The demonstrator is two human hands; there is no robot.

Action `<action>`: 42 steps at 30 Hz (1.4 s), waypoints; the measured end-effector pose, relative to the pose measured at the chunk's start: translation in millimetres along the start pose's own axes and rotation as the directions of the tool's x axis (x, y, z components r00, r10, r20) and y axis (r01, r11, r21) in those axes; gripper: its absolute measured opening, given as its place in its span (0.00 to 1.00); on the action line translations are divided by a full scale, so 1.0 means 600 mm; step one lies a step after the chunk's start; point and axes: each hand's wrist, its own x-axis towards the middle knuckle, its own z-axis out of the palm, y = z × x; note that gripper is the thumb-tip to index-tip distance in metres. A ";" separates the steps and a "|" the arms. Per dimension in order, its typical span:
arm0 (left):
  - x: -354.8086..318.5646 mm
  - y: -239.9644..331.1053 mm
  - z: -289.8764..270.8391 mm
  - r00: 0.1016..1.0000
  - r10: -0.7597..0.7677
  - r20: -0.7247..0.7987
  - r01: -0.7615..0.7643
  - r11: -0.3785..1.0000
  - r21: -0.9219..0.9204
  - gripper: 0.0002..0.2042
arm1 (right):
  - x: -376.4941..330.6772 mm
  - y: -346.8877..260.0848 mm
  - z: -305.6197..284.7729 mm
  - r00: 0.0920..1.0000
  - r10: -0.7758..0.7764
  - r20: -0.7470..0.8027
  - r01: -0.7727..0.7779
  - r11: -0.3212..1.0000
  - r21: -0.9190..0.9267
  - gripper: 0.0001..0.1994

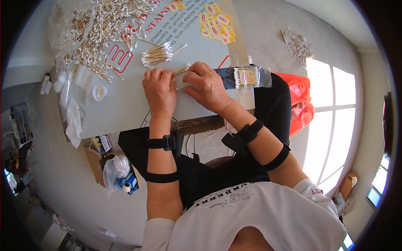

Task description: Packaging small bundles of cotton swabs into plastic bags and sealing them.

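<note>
My left hand [160,90] is closed over the table, its fingertips pinching a few cotton swabs [183,68] that point toward my right hand. Close beside it, my right hand [206,88] has its fingers curled in a pinch; a thin white edge shows by its thumb, but what it grips is mostly hidden. Just beyond both hands lies a small loose bundle of cotton swabs [155,56]. To the right of my right hand, a flat row of swabs with a yellow card, a packet [246,78] in clear plastic, rests on a dark strip [226,78].
A large heap of cotton swabs [98,31] covers the table's far left. Yellow cards [216,26] are piled at the far right. A small white tub [99,92] and a crumpled tissue [73,123] sit near the left edge. A red plastic bag [302,104] stands beyond my knee.
</note>
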 end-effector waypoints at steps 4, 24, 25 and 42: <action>-0.016 0.000 -0.003 0.999 0.002 -0.040 -0.002 1.000 -0.014 0.10 | -0.022 0.007 -0.010 0.990 0.122 -0.071 -0.116 0.990 0.076 0.16; -0.028 0.010 -0.013 0.999 -0.034 -0.015 0.034 0.999 -0.041 0.08 | -0.027 0.009 -0.003 0.999 0.025 -0.043 -0.026 1.000 -0.008 0.09; -0.028 0.012 -0.014 0.999 -0.022 -0.028 0.020 0.999 -0.050 0.08 | -0.027 0.009 -0.003 0.999 0.025 -0.044 -0.025 1.000 -0.008 0.09; -0.012 -0.002 -0.012 0.996 -0.085 0.012 0.086 0.992 -0.094 0.12 | -0.033 0.009 0.000 0.997 0.056 -0.049 -0.055 0.998 0.010 0.13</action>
